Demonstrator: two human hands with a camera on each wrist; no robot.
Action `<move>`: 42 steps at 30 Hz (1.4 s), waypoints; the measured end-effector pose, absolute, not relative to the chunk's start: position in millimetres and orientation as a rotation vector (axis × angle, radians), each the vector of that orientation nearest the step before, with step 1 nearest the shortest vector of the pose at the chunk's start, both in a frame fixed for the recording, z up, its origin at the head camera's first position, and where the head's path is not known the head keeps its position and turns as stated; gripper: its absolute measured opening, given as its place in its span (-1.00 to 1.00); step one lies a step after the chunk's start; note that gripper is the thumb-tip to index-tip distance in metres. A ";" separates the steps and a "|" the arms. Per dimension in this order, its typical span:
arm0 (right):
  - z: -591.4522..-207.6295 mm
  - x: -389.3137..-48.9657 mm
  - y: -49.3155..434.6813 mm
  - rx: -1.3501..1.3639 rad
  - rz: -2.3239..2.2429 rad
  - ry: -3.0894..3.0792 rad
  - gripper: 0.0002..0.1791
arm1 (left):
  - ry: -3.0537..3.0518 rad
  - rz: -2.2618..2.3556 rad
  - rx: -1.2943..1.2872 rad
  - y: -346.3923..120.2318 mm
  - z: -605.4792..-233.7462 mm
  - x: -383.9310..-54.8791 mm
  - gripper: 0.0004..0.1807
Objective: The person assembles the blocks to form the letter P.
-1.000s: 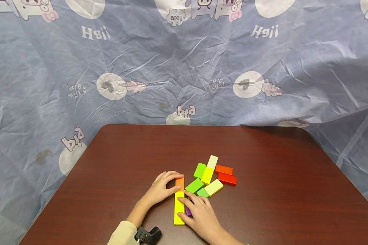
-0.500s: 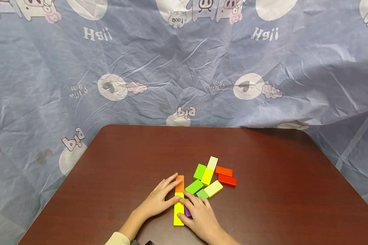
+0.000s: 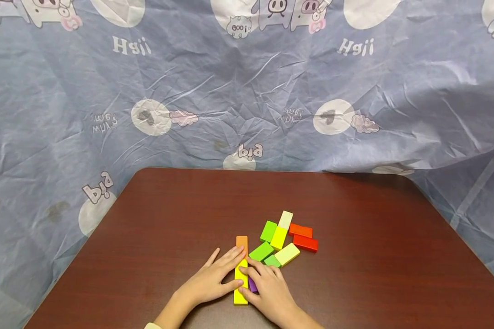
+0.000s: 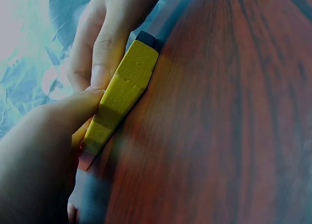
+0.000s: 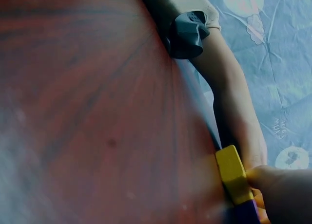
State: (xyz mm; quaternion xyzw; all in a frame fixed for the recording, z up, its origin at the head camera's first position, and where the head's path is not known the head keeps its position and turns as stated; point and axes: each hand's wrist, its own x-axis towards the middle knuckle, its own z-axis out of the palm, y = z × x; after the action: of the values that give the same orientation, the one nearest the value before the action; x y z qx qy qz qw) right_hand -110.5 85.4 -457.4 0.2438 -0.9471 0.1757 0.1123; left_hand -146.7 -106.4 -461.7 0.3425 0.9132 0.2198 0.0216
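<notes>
Dark red-brown wood makes up the table [image 3: 169,214], and toward its near edge a long yellow piece [image 3: 240,298] lies with an orange block [image 3: 241,241] end to end, the orange one on the side of the far edge. The left hand [image 3: 207,282] is spread wide, fingers straight across the spot where the two meet, thumb on the yellow, gripping nothing. The right hand [image 3: 270,292] is half open and gently bent, its thumb and forefinger tips resting apart on the yellow; a purple block [image 3: 252,285] shows partly beneath it, beside the yellow. Toward the table's right edge there's a loose cluster: three green blocks [image 3: 261,252], a short yellow block [image 3: 278,237], two pale ones [image 3: 287,254] and two red blocks [image 3: 305,243]. Wrinkled blue-grey cloth [image 3: 206,82] hangs beyond the far edge.
</notes>
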 end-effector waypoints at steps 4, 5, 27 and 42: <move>-447.7 -113.5 87.7 0.773 0.580 -2.860 -0.58 | 2.825 0.697 1.051 -106.7 -462.7 -147.7 -0.30; -445.0 -114.7 88.9 0.780 0.605 -2.877 -0.58 | 2.820 0.703 1.046 -106.7 -463.0 -147.7 -0.30; -440.2 -132.9 103.3 0.573 0.440 -2.785 -0.74 | 2.781 0.731 1.008 -106.6 -462.0 -146.1 -0.24; -438.2 -135.0 108.9 0.742 0.363 -2.727 -0.77 | 2.791 0.721 1.026 -104.6 -462.1 -146.4 -0.24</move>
State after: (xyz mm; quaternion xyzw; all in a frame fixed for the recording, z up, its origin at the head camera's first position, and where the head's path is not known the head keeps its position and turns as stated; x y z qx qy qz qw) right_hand -135.0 108.9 -438.2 0.2575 -0.9469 0.1260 0.1455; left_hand -146.4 -104.6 -462.1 0.3350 0.9114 0.2354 0.0412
